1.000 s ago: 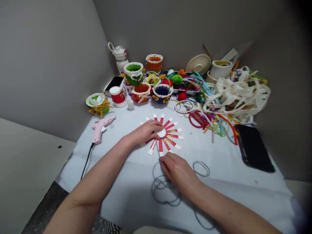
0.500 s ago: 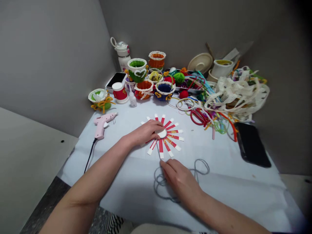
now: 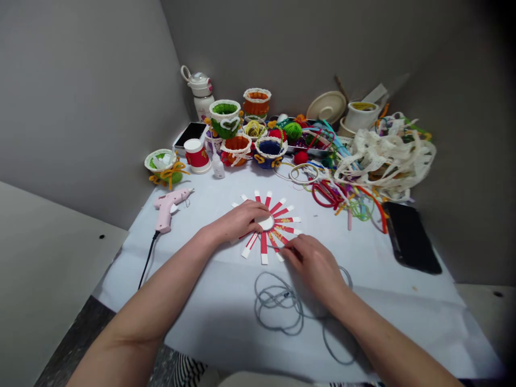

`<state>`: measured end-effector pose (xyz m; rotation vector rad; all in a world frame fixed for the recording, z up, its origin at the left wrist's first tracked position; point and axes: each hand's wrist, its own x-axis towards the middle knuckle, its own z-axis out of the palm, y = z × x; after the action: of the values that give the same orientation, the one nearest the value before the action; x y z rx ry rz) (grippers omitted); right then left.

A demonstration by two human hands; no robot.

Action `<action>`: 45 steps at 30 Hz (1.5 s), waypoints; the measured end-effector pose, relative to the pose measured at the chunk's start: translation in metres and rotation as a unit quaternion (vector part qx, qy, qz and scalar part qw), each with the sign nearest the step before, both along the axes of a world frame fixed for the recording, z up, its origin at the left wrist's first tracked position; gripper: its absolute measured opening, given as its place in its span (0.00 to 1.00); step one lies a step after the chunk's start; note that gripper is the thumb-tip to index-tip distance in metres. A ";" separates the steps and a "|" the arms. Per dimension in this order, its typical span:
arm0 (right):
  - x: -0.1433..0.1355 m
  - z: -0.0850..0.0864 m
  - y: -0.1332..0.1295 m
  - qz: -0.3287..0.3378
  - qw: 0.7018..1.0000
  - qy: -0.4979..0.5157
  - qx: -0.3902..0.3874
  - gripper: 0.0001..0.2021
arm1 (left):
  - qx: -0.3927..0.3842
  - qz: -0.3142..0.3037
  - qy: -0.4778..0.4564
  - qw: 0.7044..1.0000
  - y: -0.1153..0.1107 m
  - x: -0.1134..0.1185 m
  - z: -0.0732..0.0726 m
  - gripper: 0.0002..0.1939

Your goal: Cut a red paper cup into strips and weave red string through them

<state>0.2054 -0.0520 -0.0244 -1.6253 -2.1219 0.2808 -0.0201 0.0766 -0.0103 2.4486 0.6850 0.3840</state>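
Note:
A paper cup cut into strips (image 3: 264,248) lies spread flat like a sunburst, with red strips, white tips and a round white base. My left hand (image 3: 244,219) grips its left side, thumb and fingers at the rim of the base. Between the thumb and fingers of my right hand (image 3: 313,264), a grey cord (image 3: 300,317) is pinched near the lower right strips. From there it runs to the base of the cut cup, passing over the lower strips. The rest of the cord lies in loose loops on the table in front of me.
A pink glue gun (image 3: 166,208) with a black cable lies left. Behind stand decorated cups (image 3: 224,121), a glue bottle (image 3: 218,165) and a white flask (image 3: 202,97). Red-handled scissors (image 3: 326,193), lace (image 3: 387,161) and a black phone (image 3: 411,236) are on the right.
My right hand has moved right and away from me with the cord, swinging it from below the cut cup toward its lower right. My left hand has stayed in place.

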 end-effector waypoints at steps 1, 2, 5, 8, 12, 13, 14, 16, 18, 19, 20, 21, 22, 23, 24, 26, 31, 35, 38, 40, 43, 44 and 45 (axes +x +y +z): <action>0.003 -0.001 0.007 -0.015 1.000 -0.002 -0.008 0.11 | -0.001 0.001 0.000 1.000 0.000 0.000 0.000 0.12; 0.007 -0.003 0.014 -0.032 0.999 -0.002 -0.011 0.12 | -0.002 0.001 0.000 1.000 0.000 0.001 0.001 0.12; 0.014 -0.009 0.029 -0.072 0.997 0.006 -0.009 0.13 | -0.001 -0.002 0.000 1.000 0.000 0.002 0.002 0.11; 0.015 -0.013 0.032 -0.079 0.997 0.011 -0.011 0.13 | -0.003 -0.005 0.002 1.000 -0.001 0.003 0.003 0.10; 0.013 -0.014 0.030 -0.086 0.996 0.015 -0.010 0.13 | -0.003 -0.003 0.005 1.000 -0.005 0.003 0.007 0.09; 0.013 -0.013 0.029 -0.088 0.996 0.014 -0.009 0.13 | -0.002 -0.002 0.008 1.000 -0.007 0.003 0.008 0.08; 0.012 -0.013 0.029 -0.089 0.996 0.011 -0.007 0.13 | -0.001 0.000 0.012 1.000 -0.008 0.003 0.009 0.08; 0.011 -0.013 0.030 -0.083 0.997 0.000 0.000 0.13 | 0.001 0.001 0.017 1.000 -0.010 0.004 0.011 0.08; 0.010 -0.014 0.033 -0.071 0.997 -0.011 0.011 0.12 | -0.001 -0.006 0.017 1.000 -0.011 0.005 0.011 0.09; 0.010 -0.014 0.035 -0.065 0.998 -0.015 0.017 0.12 | -0.002 -0.012 0.017 1.000 -0.010 0.005 0.011 0.09; 0.010 -0.014 0.037 -0.061 0.998 -0.017 0.021 0.12 | -0.003 -0.018 0.016 1.000 -0.010 0.006 0.011 0.10; 0.009 -0.014 0.038 -0.058 0.998 -0.018 0.024 0.13 | -0.004 -0.022 0.015 1.000 -0.009 0.007 0.011 0.10; 0.009 -0.015 0.040 -0.059 0.998 -0.018 0.025 0.13 | -0.005 -0.024 0.014 1.000 -0.008 0.007 0.010 0.10; 0.009 -0.015 0.041 -0.061 0.998 -0.018 0.024 0.13 | -0.006 -0.023 0.013 1.000 -0.008 0.008 0.010 0.10; 0.009 -0.015 0.042 -0.062 0.998 -0.018 0.022 0.12 | -0.008 -0.022 0.013 1.000 -0.008 0.008 0.010 0.10; 0.009 -0.015 0.043 -0.065 0.998 -0.020 0.015 0.12 | -0.010 -0.019 0.013 1.000 -0.008 0.008 0.009 0.10; 0.008 -0.016 0.041 -0.069 0.997 -0.022 -0.002 0.11 | -0.004 -0.007 0.005 1.000 -0.018 0.007 0.008 0.07; 0.009 -0.017 0.041 -0.073 0.997 -0.010 -0.001 0.10 | 0.010 0.044 0.007 0.999 -0.027 0.014 0.005 0.07; 0.011 -0.014 0.038 -0.066 0.998 0.004 0.009 0.11 | 0.023 0.058 0.009 0.998 -0.026 0.017 0.002 0.05; 0.013 -0.011 0.034 -0.047 0.999 0.022 0.015 0.11 | 0.026 0.044 0.013 0.999 -0.020 0.016 0.002 0.05; 0.014 -0.006 0.021 -0.001 0.998 0.051 0.023 0.10 | 0.026 0.027 0.021 0.999 -0.008 0.012 0.004 0.10; 0.014 -0.005 0.015 0.016 0.998 0.056 0.029 0.10 | 0.024 0.022 0.021 0.999 -0.005 0.010 0.004 0.11; 0.013 -0.004 0.009 0.031 0.997 0.057 0.037 0.11 | 0.022 0.019 0.019 0.999 -0.003 0.009 0.005 0.12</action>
<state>0.2188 -0.0433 -0.0287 -1.4676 -2.0752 0.3034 -0.0112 0.0741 -0.0057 2.4922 0.7491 0.3708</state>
